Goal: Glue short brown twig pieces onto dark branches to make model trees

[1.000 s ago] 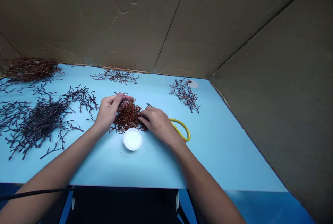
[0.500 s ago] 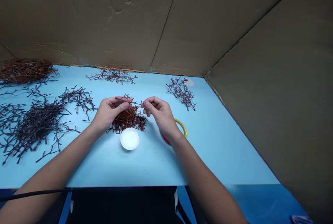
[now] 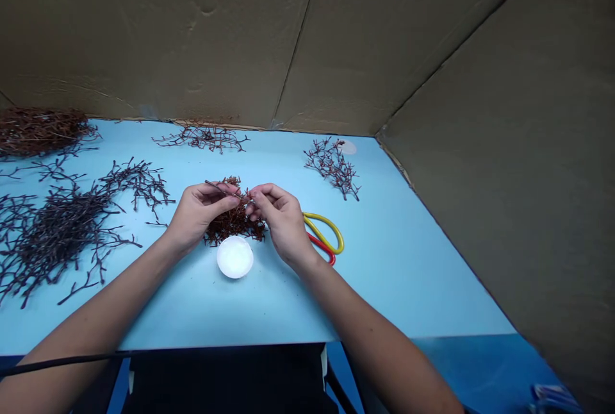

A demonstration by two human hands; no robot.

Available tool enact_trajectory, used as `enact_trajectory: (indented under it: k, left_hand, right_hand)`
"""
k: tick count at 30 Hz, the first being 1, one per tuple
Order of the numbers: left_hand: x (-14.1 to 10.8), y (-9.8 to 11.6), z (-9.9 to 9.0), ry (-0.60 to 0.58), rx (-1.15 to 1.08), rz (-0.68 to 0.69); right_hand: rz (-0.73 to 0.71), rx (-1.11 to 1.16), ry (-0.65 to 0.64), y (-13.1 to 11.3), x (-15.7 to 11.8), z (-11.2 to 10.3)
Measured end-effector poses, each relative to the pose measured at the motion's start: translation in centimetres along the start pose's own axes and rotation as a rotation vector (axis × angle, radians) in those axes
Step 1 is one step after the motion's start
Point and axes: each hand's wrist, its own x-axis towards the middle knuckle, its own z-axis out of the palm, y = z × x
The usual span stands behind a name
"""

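Note:
My left hand (image 3: pixel 199 212) pinches a thin dark twig (image 3: pixel 217 187) between thumb and fingers. Close beside it on the right, my right hand (image 3: pixel 278 215) is closed at the twig's other end, its fingertips pressed together on a small piece. Both hands are above a pile of short reddish-brown bits (image 3: pixel 235 225) on the table. Just in front of the pile stands a small white bowl (image 3: pixel 235 257) with pale contents. Red and yellow handles (image 3: pixel 334 234), looking like those of scissors, lie right of my right wrist, partly hidden by it.
Dark branching twigs (image 3: pixel 67 225) cover the table's left side. A reddish heap (image 3: pixel 41 129) lies at the back left, thin twigs (image 3: pixel 206 137) at the back middle, and another cluster (image 3: pixel 334 167) beside a pale disc (image 3: pixel 346 147) at the back right. Cardboard walls (image 3: pixel 192 36) enclose the table.
My right hand has moved left, closer to my left hand, and more of the red and yellow handles shows. The view has shifted slightly.

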Motion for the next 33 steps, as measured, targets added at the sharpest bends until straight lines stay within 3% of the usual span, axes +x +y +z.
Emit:
enact_trajectory:
  k: [7,15,19,33]
  left_hand:
    - [-0.1,0.2,0.3,-0.023,0.051,0.014]
    - [-0.2,1.1,1.0,-0.047,0.115,0.027]
    - [-0.2,1.3,1.0,-0.062,0.135,0.027]
    - [-0.5,1.3,1.5,-0.021,0.171,0.072]
  right_hand:
    - [0.075,0.155,0.02,-0.3,-0.4,0.5]
    - [0.265,0.344,-0.09,-0.1,-0.7,0.7]
    - [0.293,0.35,-0.104,-0.2,-0.8,0.7]
    - [-0.001,0.023,0.011,0.7,-0.4,0.5]
